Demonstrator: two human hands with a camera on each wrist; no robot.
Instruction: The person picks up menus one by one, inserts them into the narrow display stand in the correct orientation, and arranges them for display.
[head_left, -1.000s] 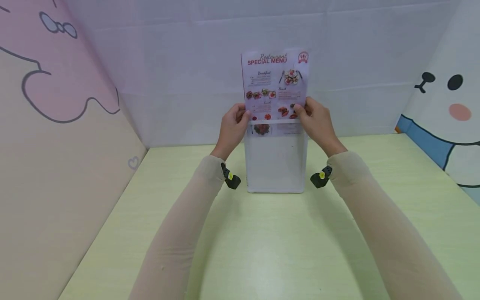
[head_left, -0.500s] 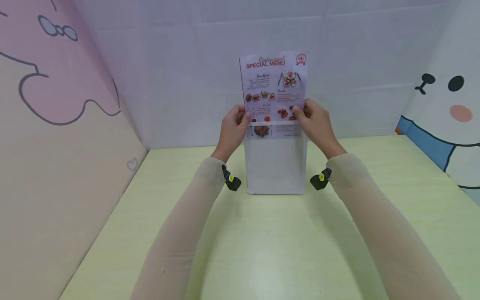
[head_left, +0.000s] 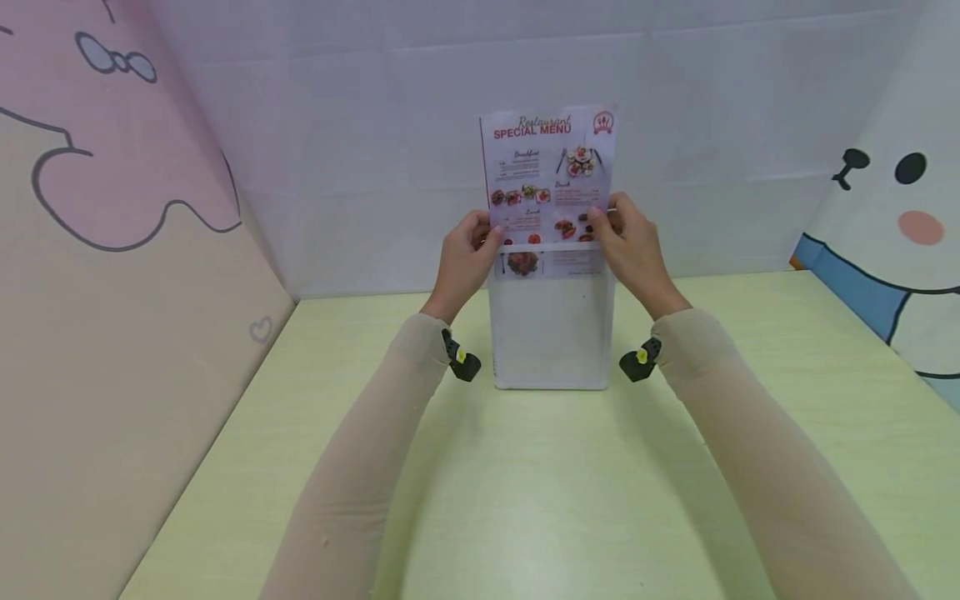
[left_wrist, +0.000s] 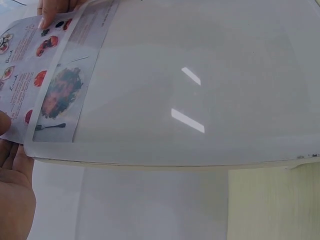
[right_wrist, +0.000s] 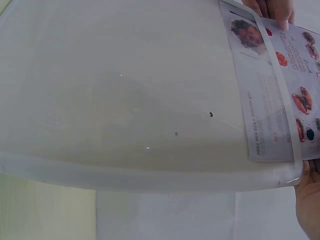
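While the clear sleeve (head_left: 551,329) stood upright on the pale green worktop (head_left: 525,500), at twelve o'clock from me and close to the back wall (head_left: 375,167), I saw the menu sheet (head_left: 549,167) standing with only its lowest strip tucked into the sleeve's mouth. My left hand (head_left: 467,262) pinched the sheet's edge at nine o'clock, thumb on the printed face, and my right hand (head_left: 633,250) pinched the opposite edge at three o'clock, so each grip was clamped on the paper right at the sleeve's top band. Held against the views from a second before, the sheet had sunk only slightly; the red heading sat a touch lower against the wall, and the hands had hardly shifted. I judged that the insertion had barely begun and that most of the sheet was left to slide down. In the left wrist view the menu sheet (left_wrist: 55,75) lay behind the glossy plastic (left_wrist: 200,90) only near the opening, with the rest of the pocket blank, and the right wrist view showed the same, the printed corner (right_wrist: 272,100) just inside the band. A cartoon panel (head_left: 892,208) stood at three o'clock and a pink one (head_left: 97,167) at nine o'clock.
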